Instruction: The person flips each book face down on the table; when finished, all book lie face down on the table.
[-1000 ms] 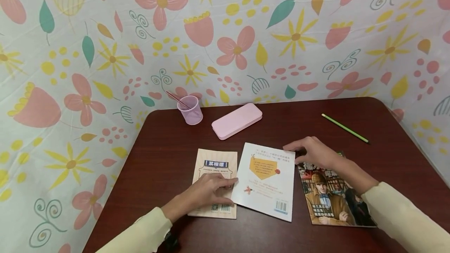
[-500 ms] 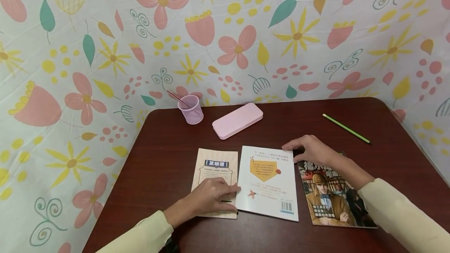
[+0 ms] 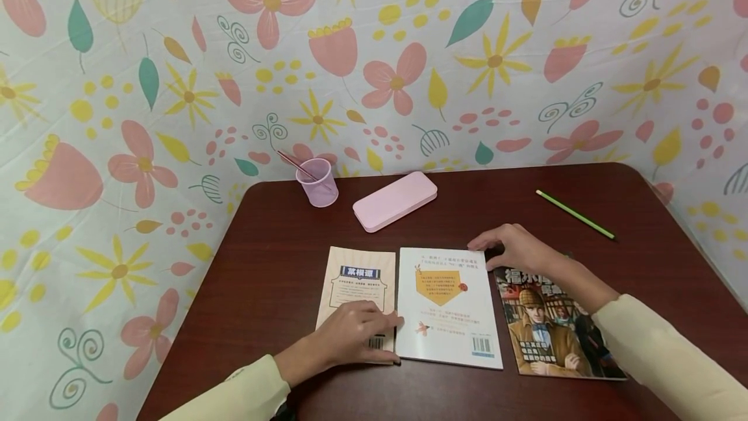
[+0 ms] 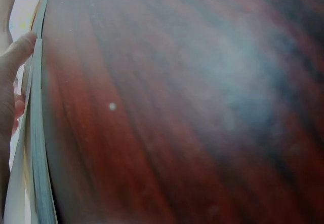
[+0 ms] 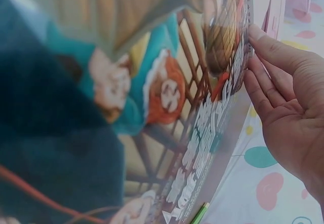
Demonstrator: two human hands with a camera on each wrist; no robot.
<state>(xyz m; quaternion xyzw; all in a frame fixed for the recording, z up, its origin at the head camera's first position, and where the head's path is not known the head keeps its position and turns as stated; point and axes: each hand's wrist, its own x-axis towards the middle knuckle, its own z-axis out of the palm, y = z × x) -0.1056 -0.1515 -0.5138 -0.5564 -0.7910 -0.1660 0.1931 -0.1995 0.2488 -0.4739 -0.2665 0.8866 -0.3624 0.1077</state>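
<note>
Both hands lie flat on books on a dark wooden table. Left hand rests with relaxed, straight fingers on the lower right corner of the beige book, its fingertips reaching the left edge of the white book beside it; in the left wrist view only a thumb shows against the page edges. Right hand lies with loosely spread fingers at the top right corner of the white book and the top left corner of the illustrated magazine; it grips nothing, and the right wrist view shows its fingers open against the magazine's edge.

Three publications sit in a row near the table's front edge, the white book in the middle, touching or just beside the beige book and just beside the magazine. The right forearm in its cream sleeve crosses and hides part of the magazine.

Farther back, well apart from the hands, stand a pink cup with a thin stick in it and a closed pink case; a green pencil lies toward the right. A flowered cloth hangs behind.

White book's cover, lying flat and closed, carries an orange panel of text, a small red figure and a blue barcode at the lower right.
</note>
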